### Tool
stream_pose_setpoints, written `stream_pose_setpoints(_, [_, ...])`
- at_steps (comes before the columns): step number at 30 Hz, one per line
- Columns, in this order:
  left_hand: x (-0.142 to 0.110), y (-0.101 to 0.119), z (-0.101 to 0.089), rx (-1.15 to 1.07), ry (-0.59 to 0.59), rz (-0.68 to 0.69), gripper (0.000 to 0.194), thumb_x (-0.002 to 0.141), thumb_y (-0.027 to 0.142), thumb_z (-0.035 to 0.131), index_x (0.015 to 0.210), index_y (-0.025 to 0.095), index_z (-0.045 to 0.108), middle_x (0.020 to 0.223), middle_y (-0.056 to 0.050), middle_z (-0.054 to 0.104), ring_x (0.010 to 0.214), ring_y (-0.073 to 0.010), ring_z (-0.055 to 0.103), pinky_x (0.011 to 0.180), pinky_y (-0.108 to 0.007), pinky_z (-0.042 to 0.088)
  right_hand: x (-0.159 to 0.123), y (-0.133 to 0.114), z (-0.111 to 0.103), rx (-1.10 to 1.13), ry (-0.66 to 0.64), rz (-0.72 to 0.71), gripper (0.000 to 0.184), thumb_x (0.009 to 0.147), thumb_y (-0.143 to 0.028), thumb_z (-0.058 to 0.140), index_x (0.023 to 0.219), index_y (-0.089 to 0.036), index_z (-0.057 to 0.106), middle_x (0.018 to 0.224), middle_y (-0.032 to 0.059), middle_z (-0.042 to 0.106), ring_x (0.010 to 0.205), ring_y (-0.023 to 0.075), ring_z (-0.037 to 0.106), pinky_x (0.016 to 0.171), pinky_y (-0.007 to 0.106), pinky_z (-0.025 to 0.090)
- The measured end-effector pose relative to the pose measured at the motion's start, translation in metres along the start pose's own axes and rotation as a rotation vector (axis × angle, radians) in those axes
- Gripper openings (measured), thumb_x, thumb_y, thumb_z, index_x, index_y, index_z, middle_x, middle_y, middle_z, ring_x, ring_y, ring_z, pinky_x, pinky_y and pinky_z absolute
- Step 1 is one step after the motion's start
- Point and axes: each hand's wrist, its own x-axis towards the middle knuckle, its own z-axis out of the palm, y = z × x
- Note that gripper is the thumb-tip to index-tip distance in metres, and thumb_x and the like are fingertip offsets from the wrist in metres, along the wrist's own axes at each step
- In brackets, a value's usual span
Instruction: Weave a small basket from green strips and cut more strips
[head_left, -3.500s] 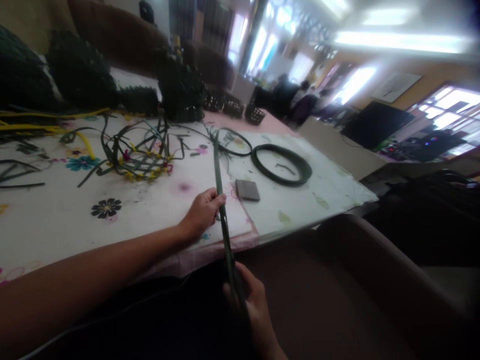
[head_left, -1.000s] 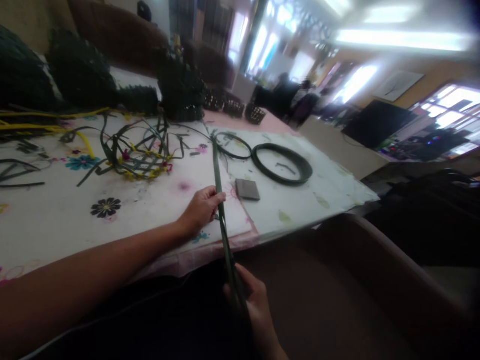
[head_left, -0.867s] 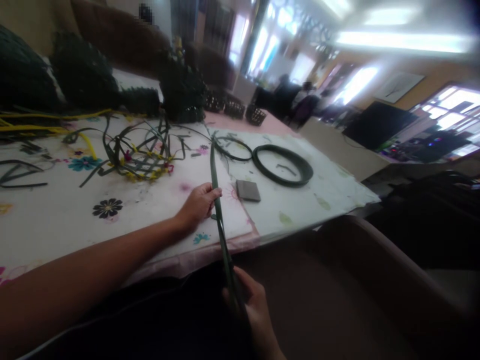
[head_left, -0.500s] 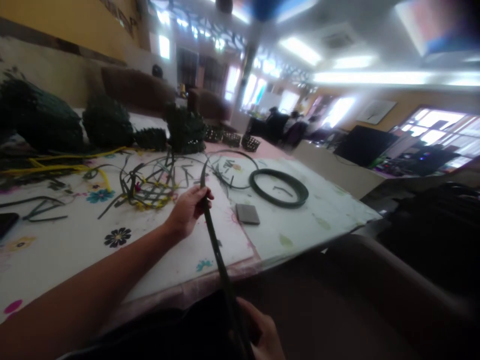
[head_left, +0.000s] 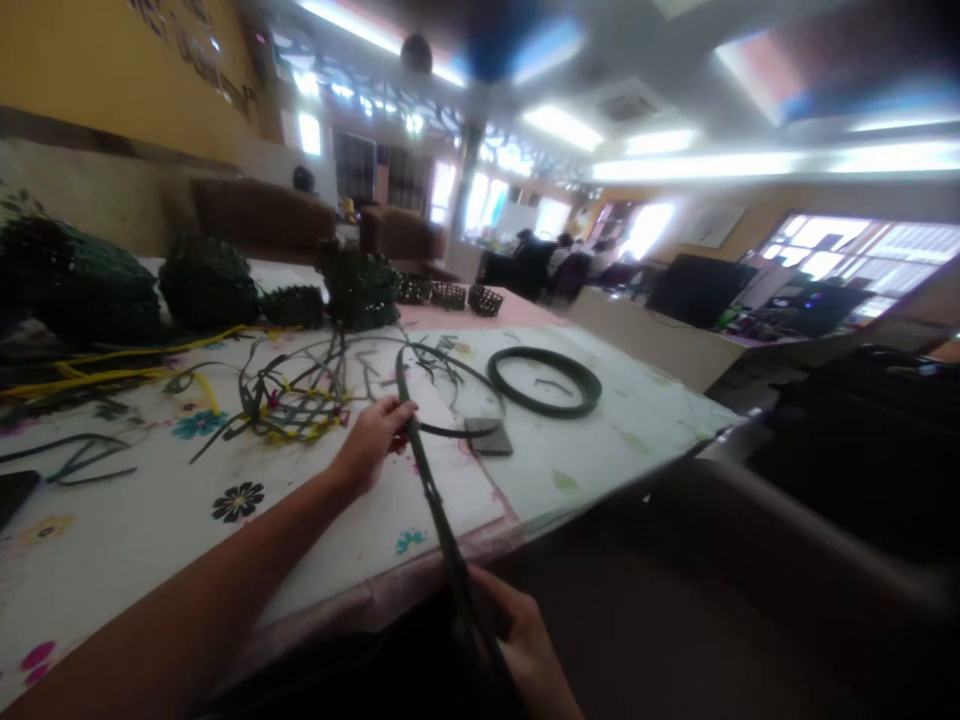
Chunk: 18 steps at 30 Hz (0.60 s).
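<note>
My left hand (head_left: 373,446) is closed around a long dark green strip (head_left: 430,488), pinching it between thumb and fingers above the table. Beyond that hand, the strip bends into a wide loop whose far part passes over a small grey square block (head_left: 491,437). Lower down, at the table's front edge, my right hand (head_left: 526,645) is closed on the same strip, which runs straight between both hands. The strip's near end is lost in the dark at the bottom of the view.
A coil of dark strip (head_left: 546,408) lies to the right on the flowered tablecloth (head_left: 315,540). Left of centre sits a loose half-woven green and yellow piece (head_left: 300,400). Yellow strips (head_left: 112,375), dark woven baskets (head_left: 202,285) and several small baskets (head_left: 448,295) stand behind.
The strip's loop has dropped toward me and now crosses the grey block. Both hands keep their hold with little movement. My view has shifted slightly.
</note>
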Motion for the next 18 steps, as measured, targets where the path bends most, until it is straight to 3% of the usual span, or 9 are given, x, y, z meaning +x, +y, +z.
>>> stream_pose_setpoints(4, [-0.009, -0.011, 0.012, 0.031, -0.089, -0.036, 0.018, 0.082, 0.03, 0.06, 0.074, 0.015, 0.054, 0.058, 0.004, 0.05, 0.042, -0.0058, 0.042, 0.038, -0.018, 0.033, 0.007, -0.008, 0.0, 0.038, 0.045, 0.021, 0.035, 0.073, -0.029, 0.073, 0.106, -0.019, 0.075, 0.084, 0.0051, 0.07, 0.075, 0.02, 0.06, 0.061, 0.024, 0.048])
stream_pose_setpoints(7, [-0.012, -0.012, 0.015, 0.022, -0.083, -0.029, 0.017, 0.082, 0.026, 0.059, 0.071, 0.015, 0.053, 0.054, 0.005, 0.046, 0.038, -0.005, 0.038, 0.036, -0.018, 0.032, 0.009, -0.01, 0.0, 0.06, 0.047, 0.019, 0.033, 0.071, -0.032, 0.076, 0.102, -0.019, 0.075, 0.079, 0.0043, 0.067, 0.068, 0.0174, 0.056, 0.055, 0.022, 0.045])
stream_pose_setpoints(12, [-0.016, -0.019, 0.018, 0.0, -0.107, -0.022, 0.018, 0.083, 0.026, 0.059, 0.07, 0.016, 0.05, 0.053, 0.006, 0.044, 0.037, -0.0043, 0.036, 0.035, -0.017, 0.031, 0.008, -0.009, 0.003, 0.168, 0.034, 0.127, 0.033, 0.072, -0.031, 0.075, 0.101, -0.017, 0.071, 0.06, -0.0042, 0.049, 0.05, 0.0077, 0.037, 0.044, 0.017, 0.031])
stream_pose_setpoints(18, [-0.023, -0.023, 0.023, -0.047, -0.076, 0.013, 0.02, 0.081, 0.026, 0.061, 0.069, 0.016, 0.048, 0.057, 0.006, 0.042, 0.04, -0.0027, 0.032, 0.035, -0.015, 0.026, 0.006, -0.004, 0.005, 0.217, 0.067, 0.169, 0.035, 0.07, -0.028, 0.076, 0.102, -0.016, 0.07, 0.06, -0.0045, 0.048, 0.049, 0.0066, 0.036, 0.041, 0.015, 0.028])
